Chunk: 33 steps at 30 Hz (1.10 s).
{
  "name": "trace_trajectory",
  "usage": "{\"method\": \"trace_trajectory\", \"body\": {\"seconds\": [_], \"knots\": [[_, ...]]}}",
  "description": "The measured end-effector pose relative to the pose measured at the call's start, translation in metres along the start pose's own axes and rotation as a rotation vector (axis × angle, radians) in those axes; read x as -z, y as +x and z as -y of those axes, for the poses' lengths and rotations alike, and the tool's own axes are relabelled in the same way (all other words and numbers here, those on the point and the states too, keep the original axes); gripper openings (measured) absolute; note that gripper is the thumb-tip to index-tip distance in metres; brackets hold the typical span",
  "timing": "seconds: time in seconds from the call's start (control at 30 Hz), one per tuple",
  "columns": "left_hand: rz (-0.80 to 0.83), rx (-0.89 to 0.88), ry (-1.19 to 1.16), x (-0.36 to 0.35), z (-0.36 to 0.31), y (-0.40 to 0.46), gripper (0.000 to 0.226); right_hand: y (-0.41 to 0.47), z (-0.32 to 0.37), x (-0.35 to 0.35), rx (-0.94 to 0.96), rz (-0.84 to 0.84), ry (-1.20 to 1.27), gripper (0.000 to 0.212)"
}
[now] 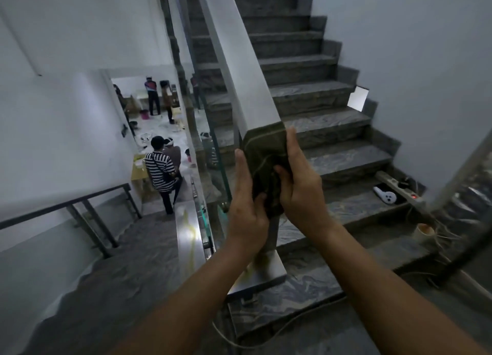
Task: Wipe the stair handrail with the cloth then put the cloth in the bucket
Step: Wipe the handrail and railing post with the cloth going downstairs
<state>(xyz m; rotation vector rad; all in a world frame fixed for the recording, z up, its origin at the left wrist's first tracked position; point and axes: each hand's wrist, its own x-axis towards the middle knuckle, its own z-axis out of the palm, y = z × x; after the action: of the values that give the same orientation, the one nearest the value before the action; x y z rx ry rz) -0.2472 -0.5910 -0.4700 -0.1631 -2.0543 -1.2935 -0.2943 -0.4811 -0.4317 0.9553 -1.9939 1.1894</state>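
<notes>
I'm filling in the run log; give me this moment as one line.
phase: wiping | cloth: draped over handrail lower end | left hand, right hand: both gripping cloth | bucket: unseen

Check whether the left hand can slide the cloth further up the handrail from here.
Probably yes. The left hand presses the cloth at the lower end of the handrail, and the rail above looks bare, with nothing resting on it.
</notes>
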Motion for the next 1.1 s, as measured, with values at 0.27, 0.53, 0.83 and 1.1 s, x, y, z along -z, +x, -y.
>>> {"method": "trace_trajectory", "body": {"seconds": [0.27,0.53,0.83,1.1], "knots": [[-0.001,-0.103,0.039,-0.006,0.009,-0.012,0.063,-0.038,-0.010,-0.018,-0.062,-0.104,-0.040,0.054],[0.167,0.096,0.001,-0.011,0.052,-0.053,0.071,-0.085,-0.024,-0.042,-0.173,-0.082,-0.050,0.052],[0.339,0.167,0.126,-0.005,0.072,-0.074,0.082,-0.123,-0.034,-0.058,-0.367,0.026,-0.115,0.060],[0.673,0.303,0.459,0.012,0.074,-0.084,0.093,-0.140,-0.030,-0.061,-0.625,0.302,-0.229,0.072]]}}
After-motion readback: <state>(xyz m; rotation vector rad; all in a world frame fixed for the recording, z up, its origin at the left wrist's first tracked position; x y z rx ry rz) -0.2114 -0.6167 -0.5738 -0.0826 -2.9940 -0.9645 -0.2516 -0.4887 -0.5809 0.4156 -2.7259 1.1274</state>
